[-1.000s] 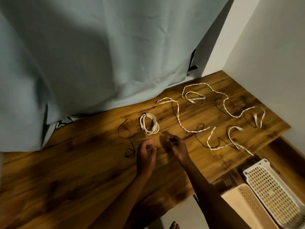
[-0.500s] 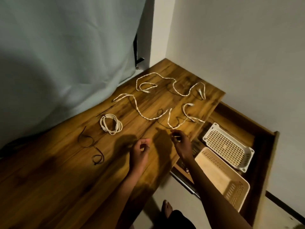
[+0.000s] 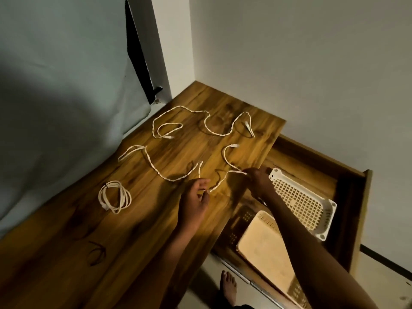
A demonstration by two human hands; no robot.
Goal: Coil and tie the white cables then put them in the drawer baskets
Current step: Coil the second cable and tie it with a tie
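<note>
Right hand (image 3: 258, 179) pinches a loose white cable (image 3: 225, 177) at the bench's (image 3: 66, 253) right edge. Left hand (image 3: 195, 201) pinches the same cable nearer in; hands apart. Another loose cable (image 3: 200, 123) lies far. Coiled cable (image 3: 114, 196) lies left. White basket (image 3: 321, 224) and beige basket (image 3: 265, 244) sit in the open drawer (image 3: 356, 197), right.

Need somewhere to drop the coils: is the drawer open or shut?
Open. The drawer is pulled out past the tabletop edge, with both baskets showing inside.
</note>
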